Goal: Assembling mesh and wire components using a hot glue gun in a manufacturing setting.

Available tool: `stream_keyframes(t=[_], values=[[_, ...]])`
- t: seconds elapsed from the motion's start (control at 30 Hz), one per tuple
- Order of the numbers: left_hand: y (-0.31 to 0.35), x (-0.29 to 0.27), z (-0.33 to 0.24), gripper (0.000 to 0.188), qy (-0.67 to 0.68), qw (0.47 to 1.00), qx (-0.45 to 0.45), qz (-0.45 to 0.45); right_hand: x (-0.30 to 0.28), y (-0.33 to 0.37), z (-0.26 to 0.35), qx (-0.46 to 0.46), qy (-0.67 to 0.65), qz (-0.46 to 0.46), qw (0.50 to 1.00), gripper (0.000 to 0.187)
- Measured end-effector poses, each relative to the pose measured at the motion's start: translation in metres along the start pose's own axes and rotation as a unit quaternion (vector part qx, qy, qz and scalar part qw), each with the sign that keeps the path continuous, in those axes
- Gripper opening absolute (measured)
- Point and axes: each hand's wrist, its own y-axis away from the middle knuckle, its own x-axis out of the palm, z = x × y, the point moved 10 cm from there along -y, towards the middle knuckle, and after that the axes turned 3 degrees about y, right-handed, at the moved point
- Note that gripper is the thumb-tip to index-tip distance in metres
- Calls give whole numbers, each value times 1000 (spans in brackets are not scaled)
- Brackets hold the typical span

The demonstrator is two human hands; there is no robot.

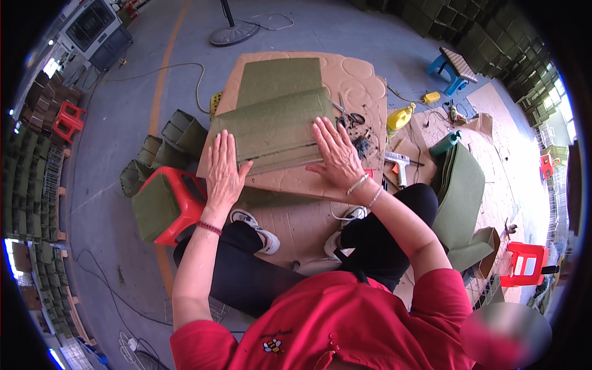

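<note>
A folded green sheet point(277, 126) lies flat on the cardboard-topped work surface point(354, 77) before my knees, with dark streaks along its near edge. My left hand point(223, 166) rests at its left edge, fingers stretched out and pointing away from me. On the opposite edge lies my right hand point(336, 151), its fingers extended and its thumb spread. Neither hand grips anything. Beyond the folded piece, another green panel point(280, 77) extends toward the far side. Scissors point(351, 117) and dark scraps point(362, 145) sit just right of the sheet, near my right hand.
To the right are a white glue gun point(399, 165), a yellow bottle point(401, 118), a green bottle point(445, 143) and stacked green sheets point(459, 191). A red stool point(185, 206) bearing green material and several green boxes point(184, 132) stand left. A blue-legged stool point(453, 69) stands far right.
</note>
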Motion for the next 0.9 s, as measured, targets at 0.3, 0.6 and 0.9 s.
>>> stream_keyframes(t=[0.3,0.6,0.9], values=[[1,-9,59,67,284,934,-202,-76,-30,74,-71,258,-177,-171,934,42],[14,62,100,54,572,741,-343,-81,25,46,-105,358,-468,-196,784,27],[16,49,90,28,664,654,-355,-76,51,48,-97,393,-540,-151,729,14]])
